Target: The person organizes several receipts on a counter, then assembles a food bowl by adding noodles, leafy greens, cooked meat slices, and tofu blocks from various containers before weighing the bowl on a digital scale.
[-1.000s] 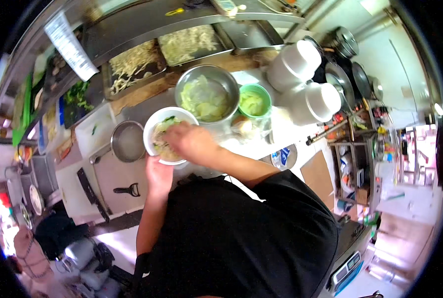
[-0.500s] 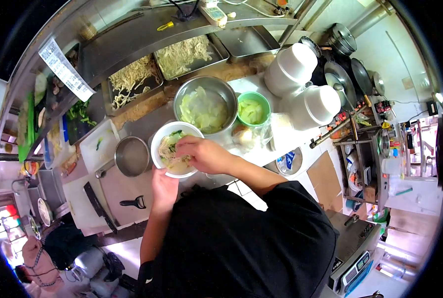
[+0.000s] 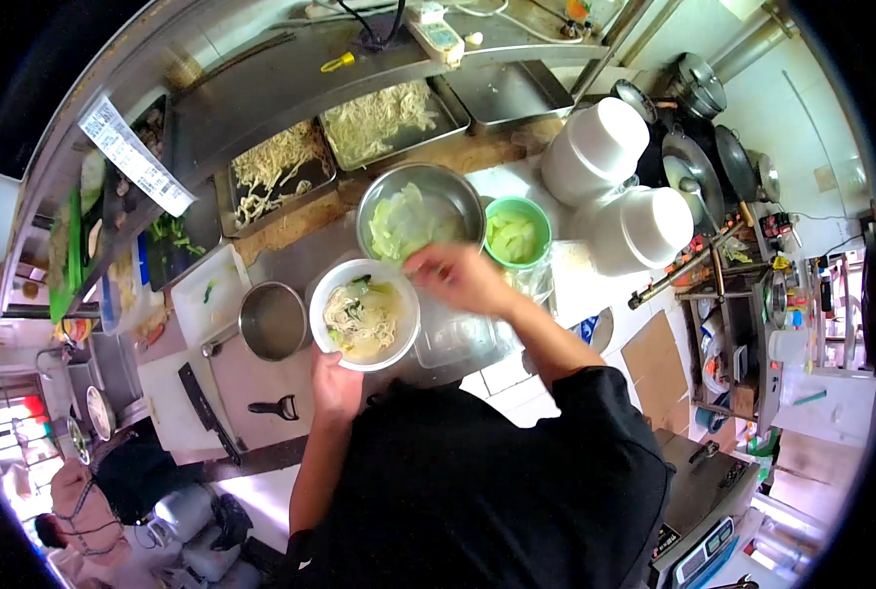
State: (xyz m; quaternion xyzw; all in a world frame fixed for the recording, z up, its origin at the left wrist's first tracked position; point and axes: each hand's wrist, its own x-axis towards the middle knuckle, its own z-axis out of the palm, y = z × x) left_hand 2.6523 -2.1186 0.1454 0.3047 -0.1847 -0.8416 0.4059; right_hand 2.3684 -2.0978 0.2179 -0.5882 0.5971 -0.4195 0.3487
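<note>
1. Right hand, centre of frame: blurred, fingers bunched and pointing left; I cannot tell whether they pinch anything.
2. Left hand, lower and left of it: grips the round white bowl by its lower-left side; from here I can't see the fingers underneath.
3. Round white bowl: just left of centre, pale noodles inside. Circular, so no long axis to note.
4. Key relation: from the right hand, that bowl lies lower left; the wide, round stainless-steel bowl with pale green vegetable pieces lies upper left. Fingertips near its lower rim; contact unclear to me.
5. Nearer hand: left for white, right for steel.
</note>
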